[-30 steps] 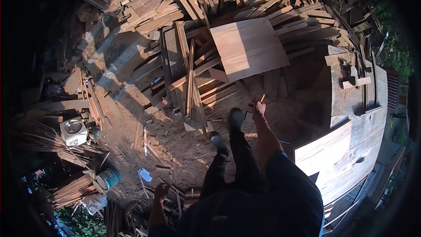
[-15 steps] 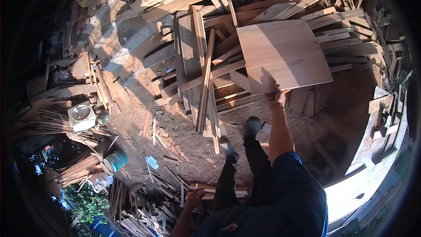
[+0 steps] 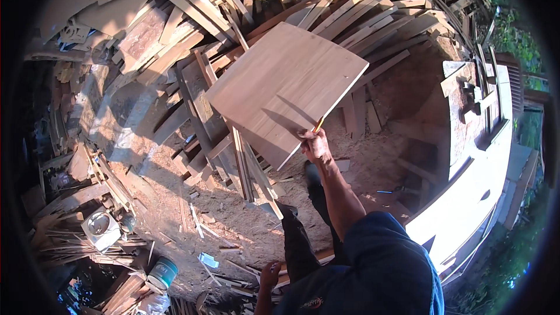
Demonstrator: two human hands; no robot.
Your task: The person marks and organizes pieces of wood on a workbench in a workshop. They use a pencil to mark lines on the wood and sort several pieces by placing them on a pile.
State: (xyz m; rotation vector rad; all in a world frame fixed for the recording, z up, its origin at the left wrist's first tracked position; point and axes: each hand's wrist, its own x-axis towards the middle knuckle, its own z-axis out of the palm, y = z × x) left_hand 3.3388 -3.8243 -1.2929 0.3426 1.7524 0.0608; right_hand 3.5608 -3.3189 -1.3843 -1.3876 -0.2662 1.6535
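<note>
My right hand (image 3: 315,144) grips the near edge of a square pale plywood panel (image 3: 280,81) and also holds a thin yellow pencil (image 3: 319,123), which points up past the edge. The panel is tilted above the jumbled planks, with dark shadows across its face. Low beside my legs, my left hand (image 3: 270,271) hangs with curled fingers; whether anything is in them is too small to make out. My two feet stand on the sawdust-covered ground below the panel.
Heaped planks (image 3: 379,11) fill the back. Long boards (image 3: 251,175) lie beside my feet. A pale sheet-topped surface (image 3: 455,198) runs along the right. At the left are a white square metal container (image 3: 100,230), a teal bucket (image 3: 163,273) and scrap sticks (image 3: 64,245).
My right hand has moved forward to the plywood panel and taken hold of it. The panel has swung left and toward me, turning. My left hand stays low by my side.
</note>
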